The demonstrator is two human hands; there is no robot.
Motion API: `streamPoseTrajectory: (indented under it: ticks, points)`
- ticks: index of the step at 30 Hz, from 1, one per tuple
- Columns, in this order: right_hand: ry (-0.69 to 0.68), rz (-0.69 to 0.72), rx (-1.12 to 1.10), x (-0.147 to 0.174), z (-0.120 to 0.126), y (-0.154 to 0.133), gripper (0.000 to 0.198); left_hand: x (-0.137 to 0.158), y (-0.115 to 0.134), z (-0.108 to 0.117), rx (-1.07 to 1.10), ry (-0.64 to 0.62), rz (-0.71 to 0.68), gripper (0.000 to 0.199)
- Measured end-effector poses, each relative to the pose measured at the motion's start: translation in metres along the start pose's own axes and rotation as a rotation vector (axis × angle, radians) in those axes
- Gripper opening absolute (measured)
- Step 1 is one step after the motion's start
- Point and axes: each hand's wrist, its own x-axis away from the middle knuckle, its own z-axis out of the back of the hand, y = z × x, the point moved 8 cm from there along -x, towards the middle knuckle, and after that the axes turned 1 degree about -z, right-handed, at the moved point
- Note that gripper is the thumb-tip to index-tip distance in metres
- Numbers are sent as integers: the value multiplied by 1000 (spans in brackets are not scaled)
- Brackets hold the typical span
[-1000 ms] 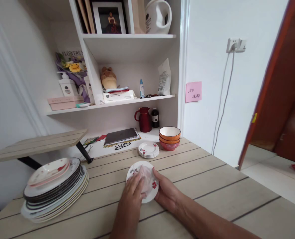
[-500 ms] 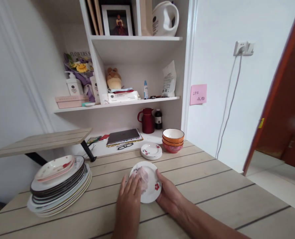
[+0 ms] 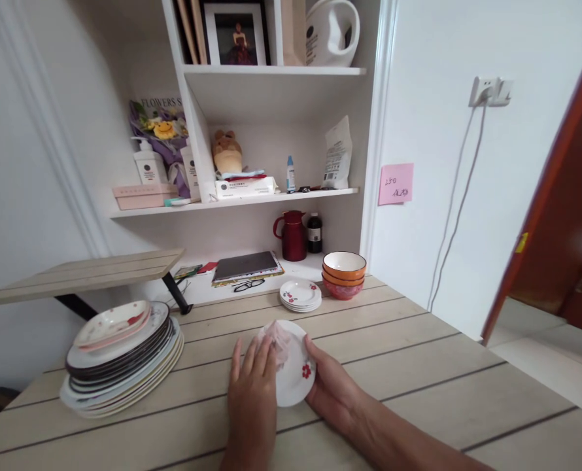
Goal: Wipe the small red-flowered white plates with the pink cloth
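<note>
A small white plate [image 3: 295,387] with red flowers is tilted up just above the wooden table. Its right edge is gripped by my right hand [image 3: 334,394], thumb along the rim and fingers underneath. My left hand [image 3: 253,399] presses a crumpled pale pink cloth [image 3: 278,344] against the left part of the plate, fingers stretched over it; its thumb is hidden. Behind the plate lies a short stack of similar small plates [image 3: 299,294]. Beside that stack, several nested bowls [image 3: 344,263] stand, orange above and red at the bottom.
A tall pile of larger plates [image 3: 124,367], topped by oval dishes [image 3: 114,323], stands at the left below a raised wooden shelf [image 3: 99,269]. Along the back are a laptop [image 3: 246,264], glasses [image 3: 248,286], a red jug [image 3: 293,235] and a dark bottle [image 3: 314,233].
The cloth has bunched up higher under my left fingers, and the plate has tilted slightly. My right hand keeps its hold on the rim. The camera view has shifted a little.
</note>
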Motion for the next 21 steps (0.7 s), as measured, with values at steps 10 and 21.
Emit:
streamPoseTrajectory:
  ticks: [10,21]
  points:
    - [-106,-21,-31,-4,3,0,50,3,24,3,128,21,-192,34]
    - [-25,-5,-20,-5,3,1,46,4,-7,-8,-7,-90,126,33]
